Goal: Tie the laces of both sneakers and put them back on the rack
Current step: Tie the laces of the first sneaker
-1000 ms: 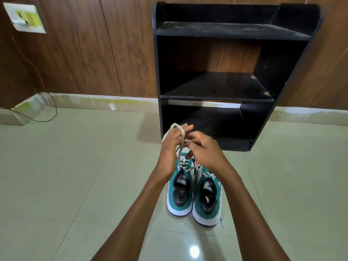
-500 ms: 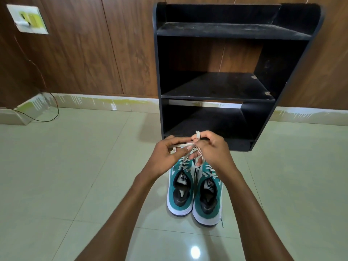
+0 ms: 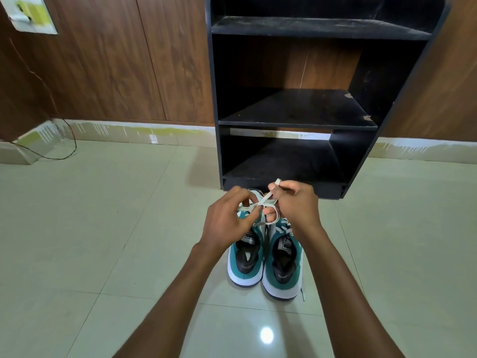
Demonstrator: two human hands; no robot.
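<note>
Sneakers: pair of teal, white-soled sneakers [image 3: 265, 262] on the tiled floor [image 3: 103, 228], side by side, heels nearest, toes toward the rack.
Left hand [image 3: 227, 220]: fingers pinching the white lace [image 3: 265, 202] (half-formed bow).
Right hand [image 3: 296, 210]: fingers closed, pinching a lace loop.
Rack: black wooden shoe rack [image 3: 296, 122], just beyond.

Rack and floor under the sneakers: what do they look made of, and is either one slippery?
Rack: looks like black laminated board, matte and dusty, with a pale chip on the middle shelf's right edge. Floor: pale glazed tile with grout lines and a bright lamp reflection, so likely smooth and slippery. Sneakers: teal uppers, white rubbery-looking soles.
</note>
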